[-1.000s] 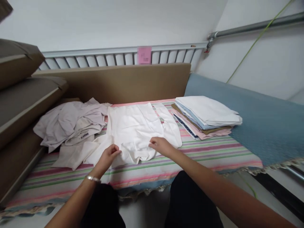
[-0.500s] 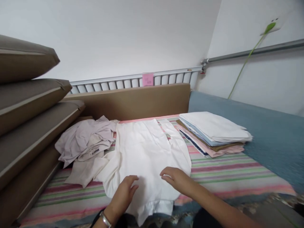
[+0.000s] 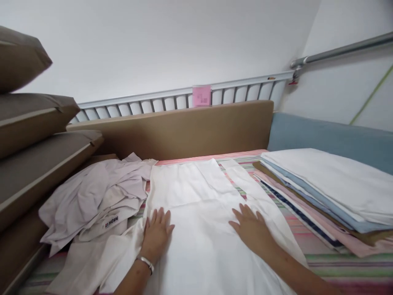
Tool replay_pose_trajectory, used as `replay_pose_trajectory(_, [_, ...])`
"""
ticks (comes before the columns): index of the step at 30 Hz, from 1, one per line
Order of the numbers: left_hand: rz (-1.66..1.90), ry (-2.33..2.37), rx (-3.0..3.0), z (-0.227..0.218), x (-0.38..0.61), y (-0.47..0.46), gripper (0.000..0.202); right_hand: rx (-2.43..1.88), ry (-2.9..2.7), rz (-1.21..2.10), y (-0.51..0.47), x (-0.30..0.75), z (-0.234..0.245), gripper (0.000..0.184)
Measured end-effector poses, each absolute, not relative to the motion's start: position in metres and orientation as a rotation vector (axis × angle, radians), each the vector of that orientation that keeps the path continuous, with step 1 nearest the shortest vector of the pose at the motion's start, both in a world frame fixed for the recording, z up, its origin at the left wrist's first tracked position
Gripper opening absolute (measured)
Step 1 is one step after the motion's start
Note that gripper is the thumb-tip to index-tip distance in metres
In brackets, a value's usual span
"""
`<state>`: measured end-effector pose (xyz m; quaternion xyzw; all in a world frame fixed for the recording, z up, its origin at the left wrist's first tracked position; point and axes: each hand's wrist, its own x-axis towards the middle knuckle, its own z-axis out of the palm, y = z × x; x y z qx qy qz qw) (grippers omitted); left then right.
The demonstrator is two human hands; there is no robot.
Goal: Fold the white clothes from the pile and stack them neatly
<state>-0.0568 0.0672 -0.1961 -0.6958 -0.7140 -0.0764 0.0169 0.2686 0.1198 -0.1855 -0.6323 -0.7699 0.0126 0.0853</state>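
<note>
The striped bed (image 3: 337,262) carries a white cloth (image 3: 196,196) spread flat in its middle; a folded stack (image 3: 331,184) lies to the right, a crumpled pile (image 3: 101,192) to the left; the left hand (image 3: 156,235) and right hand (image 3: 251,229) rest flat on the cloth's near part, each grip apart, fingers spread, holding nothing.

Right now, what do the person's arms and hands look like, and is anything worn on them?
Both forearms are bare, with no sleeves or gloves in view. The left hand has a thin silver bracelet at the wrist. The right hand shows no ring, watch or band.
</note>
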Motion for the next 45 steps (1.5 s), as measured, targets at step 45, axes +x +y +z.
replay_pose_trajectory(45, [-0.081, -2.370, -1.859, -0.200, -0.162, 0.298, 0.062, -1.982, -2.251, 0.199, 0.398, 0.206, -0.200, 0.058])
